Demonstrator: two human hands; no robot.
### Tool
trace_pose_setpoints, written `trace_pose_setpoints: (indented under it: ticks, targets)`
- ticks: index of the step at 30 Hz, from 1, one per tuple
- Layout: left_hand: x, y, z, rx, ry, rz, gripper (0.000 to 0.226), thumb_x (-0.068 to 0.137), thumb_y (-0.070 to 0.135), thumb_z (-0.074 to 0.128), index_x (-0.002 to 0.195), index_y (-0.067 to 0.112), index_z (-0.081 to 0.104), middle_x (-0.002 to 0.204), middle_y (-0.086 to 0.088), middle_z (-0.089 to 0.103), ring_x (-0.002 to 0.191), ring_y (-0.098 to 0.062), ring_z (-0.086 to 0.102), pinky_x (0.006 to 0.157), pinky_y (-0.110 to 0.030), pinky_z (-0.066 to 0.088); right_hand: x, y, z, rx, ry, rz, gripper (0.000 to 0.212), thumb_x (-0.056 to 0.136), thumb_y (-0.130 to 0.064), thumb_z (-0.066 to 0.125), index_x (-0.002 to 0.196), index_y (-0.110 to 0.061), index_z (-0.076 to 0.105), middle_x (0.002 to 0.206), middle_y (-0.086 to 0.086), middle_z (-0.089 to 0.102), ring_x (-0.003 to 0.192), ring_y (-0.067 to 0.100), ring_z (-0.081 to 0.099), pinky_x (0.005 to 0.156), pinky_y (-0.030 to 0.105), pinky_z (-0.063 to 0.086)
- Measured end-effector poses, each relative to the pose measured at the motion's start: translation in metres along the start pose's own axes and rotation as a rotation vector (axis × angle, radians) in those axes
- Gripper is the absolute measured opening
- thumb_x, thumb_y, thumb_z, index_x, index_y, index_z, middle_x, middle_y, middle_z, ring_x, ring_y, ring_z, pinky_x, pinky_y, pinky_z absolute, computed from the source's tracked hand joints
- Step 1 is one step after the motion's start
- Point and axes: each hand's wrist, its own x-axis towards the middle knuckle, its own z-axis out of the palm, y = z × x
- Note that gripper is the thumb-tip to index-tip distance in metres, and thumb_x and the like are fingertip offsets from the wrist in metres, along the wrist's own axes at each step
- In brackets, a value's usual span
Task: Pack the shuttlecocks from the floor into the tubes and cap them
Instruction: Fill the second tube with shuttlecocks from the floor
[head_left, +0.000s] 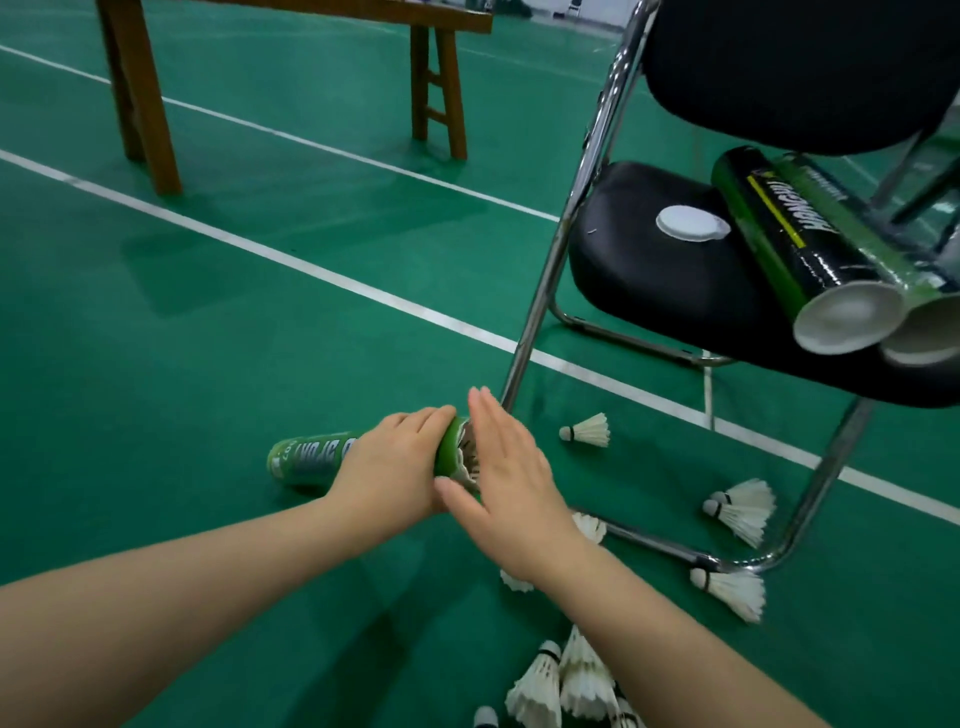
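Both hands meet at the mouth of a green tube (311, 457) that lies on its side on the green court floor (208, 322). Wrapped around the tube near its open end, the left hand (387, 467) grips it firmly, while the right hand (511, 486) is flat with fingers straight and together, its palm against the white feathers of a shuttlecock (467, 457) that sticks out of the opening. Just right of the right hand a single shuttlecock (589, 429) lies on the floor, and further right two more (743, 509) (732, 592) rest by the chrome leg of a folding chair (535, 332). Below the right forearm sits a pile of loose shuttlecocks (566, 680), partly hidden by the arm. Above and right of the hands, the chair's black seat carries a loose white cap (691, 223) and two dark tubes (789, 234) side by side, their ends facing the camera. A wooden bench (156, 93) stands well beyond the left hand, past the white court lines (291, 262).
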Motion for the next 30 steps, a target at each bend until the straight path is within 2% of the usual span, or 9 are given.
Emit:
trace_pose_setpoints:
  ticks: [3,5,7,10,14,21,24,27,30]
  targets:
    - [-0.003,0.006,-0.004,-0.017,-0.001,0.014,0.074,0.075,0.039,0.064,0.139,0.020,0.031,0.140,0.004,0.043,0.124,-0.021,0.041,0.099,-0.034,0.036,-0.015,-0.003,0.003,0.119,0.140,0.036,0.089,0.078,-0.064,0.030,0.150,-0.023,-0.004,0.154,-0.015,-0.008,0.143,0.005,-0.006,0.118,0.031,-0.001]
    - [-0.003,0.010,-0.008,-0.023,0.018,-0.012,0.079,0.071,0.046,0.068,0.137,0.021,0.033,0.137,0.005,0.045,0.122,-0.021,0.043,0.097,-0.033,0.035,-0.028,-0.002,0.002,0.174,0.315,0.028,0.074,0.079,-0.053,0.039,0.145,-0.021,0.028,0.151,-0.011,0.024,0.138,0.004,0.018,0.116,0.033,0.011]
    - [-0.004,0.013,-0.010,-0.022,0.031,-0.029,0.081,0.067,0.051,0.070,0.135,0.022,0.036,0.134,0.005,0.048,0.120,-0.020,0.045,0.094,-0.031,0.036,-0.037,-0.001,0.000,0.108,0.386,-0.021,0.051,0.079,-0.043,0.044,0.123,-0.020,0.055,0.125,-0.007,0.058,0.116,0.006,0.046,0.110,0.039,0.029]
    - [-0.007,0.018,-0.011,-0.011,0.030,-0.025,0.077,0.065,0.057,0.069,0.128,0.023,0.041,0.125,0.005,0.054,0.112,-0.022,0.050,0.087,-0.032,0.039,-0.036,-0.004,-0.011,0.028,0.065,0.002,0.040,0.078,-0.038,0.045,0.111,-0.021,0.061,0.108,-0.006,0.066,0.103,0.013,0.055,0.104,0.036,0.030]
    - [-0.008,0.025,-0.011,0.020,-0.020,-0.021,0.075,0.065,0.056,0.068,0.127,0.023,0.042,0.123,0.004,0.056,0.108,-0.024,0.052,0.083,-0.034,0.041,-0.020,-0.008,-0.031,0.059,-0.293,0.090,0.004,0.080,-0.021,0.052,0.082,-0.018,0.053,0.083,0.003,0.058,0.082,0.024,0.053,0.068,0.033,0.041]
    - [-0.006,0.038,-0.008,0.098,-0.120,0.032,0.073,0.066,0.042,0.070,0.128,0.022,0.038,0.121,0.003,0.054,0.109,-0.020,0.047,0.078,-0.032,0.041,0.001,-0.003,-0.030,0.153,-0.621,0.252,0.022,0.080,-0.012,0.057,0.064,-0.013,0.042,0.067,0.002,0.041,0.059,0.017,0.037,0.053,0.028,0.030]
    - [-0.004,0.033,-0.006,0.068,-0.089,-0.003,0.066,0.066,0.045,0.068,0.122,0.022,0.042,0.119,0.004,0.056,0.106,-0.021,0.047,0.079,-0.035,0.042,0.002,0.010,-0.022,0.335,-0.404,0.163,0.010,0.077,-0.016,0.062,0.080,-0.021,0.053,0.083,0.003,0.055,0.076,0.020,0.052,0.069,0.032,0.045]
    - [0.003,0.030,-0.004,0.056,-0.034,-0.019,0.063,0.064,0.060,0.067,0.111,0.023,0.046,0.111,0.005,0.058,0.101,-0.021,0.049,0.076,-0.034,0.042,0.000,0.027,-0.022,0.702,-0.076,0.136,0.026,0.074,-0.019,0.060,0.095,-0.035,0.063,0.098,-0.008,0.067,0.097,0.012,0.063,0.087,0.025,0.050]
    - [0.011,0.030,0.005,0.053,-0.028,-0.004,0.070,0.063,0.062,0.066,0.115,0.021,0.045,0.114,0.004,0.056,0.102,-0.021,0.048,0.080,-0.034,0.042,-0.008,0.044,-0.017,0.768,0.222,0.145,0.015,0.083,-0.018,0.061,0.090,-0.030,0.067,0.090,-0.013,0.069,0.089,0.004,0.063,0.082,0.020,0.051]
